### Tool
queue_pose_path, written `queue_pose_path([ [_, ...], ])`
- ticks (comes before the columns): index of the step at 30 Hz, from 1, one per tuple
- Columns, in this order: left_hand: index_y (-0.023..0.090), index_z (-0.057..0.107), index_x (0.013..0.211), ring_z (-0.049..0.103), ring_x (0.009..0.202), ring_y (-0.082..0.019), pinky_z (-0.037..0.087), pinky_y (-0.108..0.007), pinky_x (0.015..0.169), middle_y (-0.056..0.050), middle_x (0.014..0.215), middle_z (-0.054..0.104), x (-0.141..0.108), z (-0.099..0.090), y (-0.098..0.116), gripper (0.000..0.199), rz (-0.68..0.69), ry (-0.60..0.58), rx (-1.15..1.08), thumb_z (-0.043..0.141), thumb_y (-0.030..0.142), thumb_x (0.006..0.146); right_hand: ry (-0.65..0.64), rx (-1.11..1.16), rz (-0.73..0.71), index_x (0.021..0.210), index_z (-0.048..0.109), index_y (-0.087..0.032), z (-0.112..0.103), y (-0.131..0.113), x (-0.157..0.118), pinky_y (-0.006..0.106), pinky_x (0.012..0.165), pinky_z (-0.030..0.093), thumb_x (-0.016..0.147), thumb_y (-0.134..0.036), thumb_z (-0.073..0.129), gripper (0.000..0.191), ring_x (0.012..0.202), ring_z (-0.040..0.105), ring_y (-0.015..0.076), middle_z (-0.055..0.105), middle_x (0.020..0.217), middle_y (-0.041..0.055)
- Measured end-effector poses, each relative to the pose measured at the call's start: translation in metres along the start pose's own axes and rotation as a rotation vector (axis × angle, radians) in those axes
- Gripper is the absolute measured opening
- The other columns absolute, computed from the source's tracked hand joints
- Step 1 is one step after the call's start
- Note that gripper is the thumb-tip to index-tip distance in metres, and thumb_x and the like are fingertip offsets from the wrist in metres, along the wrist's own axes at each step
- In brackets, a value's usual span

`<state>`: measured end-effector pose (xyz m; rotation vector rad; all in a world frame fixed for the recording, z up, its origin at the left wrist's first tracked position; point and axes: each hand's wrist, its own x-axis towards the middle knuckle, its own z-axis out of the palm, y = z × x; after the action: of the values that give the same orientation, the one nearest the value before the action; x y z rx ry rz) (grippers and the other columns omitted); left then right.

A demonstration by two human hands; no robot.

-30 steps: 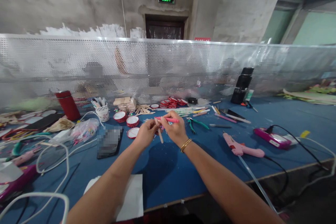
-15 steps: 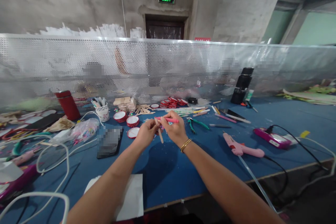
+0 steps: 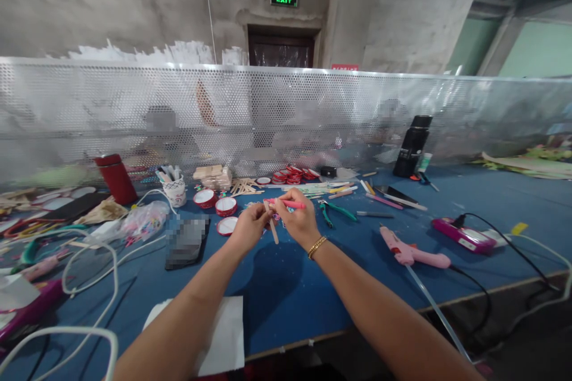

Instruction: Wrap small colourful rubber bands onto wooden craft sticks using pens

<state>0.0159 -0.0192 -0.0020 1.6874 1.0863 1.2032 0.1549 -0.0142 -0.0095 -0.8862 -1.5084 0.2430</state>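
Note:
My left hand (image 3: pixel 251 225) is closed on a flat wooden stick (image 3: pixel 273 232), whose lower end points down toward the table. Pinched in my right hand (image 3: pixel 298 220) is a pink pen (image 3: pixel 291 204), its tip at the top part of the stick. The two hands nearly meet, and fingers hide part of the stick. Round red-edged tins (image 3: pixel 226 206) stand just left of my hands. To the right lie green-handled pliers (image 3: pixel 340 211).
A phone (image 3: pixel 186 243) and white paper (image 3: pixel 223 333) lie near my left forearm. On the right are a pink glue gun (image 3: pixel 415 255) with its cord and a black bottle (image 3: pixel 412 147). A perforated screen (image 3: pixel 277 113) crosses behind the blue table (image 3: pixel 295 303).

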Motion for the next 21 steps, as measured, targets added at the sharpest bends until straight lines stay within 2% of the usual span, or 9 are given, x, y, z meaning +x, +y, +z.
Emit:
queue_pose_path([
  [21, 0.016, 0.057, 0.072, 0.053, 0.055, -0.010, 0.040, -0.021, 0.052, 0.001, 0.061, 0.061, 0.0011, 0.0000, -0.0031, 0.030, 0.002, 0.007, -0.010, 0.064, 0.045, 0.074, -0.008, -0.001, -0.004, 0.072, 0.056, -0.021, 0.0010, 0.0019, -0.0001, 0.025, 0.062, 0.042, 0.082, -0.031, 0.057, 0.014, 0.064, 0.057, 0.0143, 0.061, 0.067, -0.0019],
])
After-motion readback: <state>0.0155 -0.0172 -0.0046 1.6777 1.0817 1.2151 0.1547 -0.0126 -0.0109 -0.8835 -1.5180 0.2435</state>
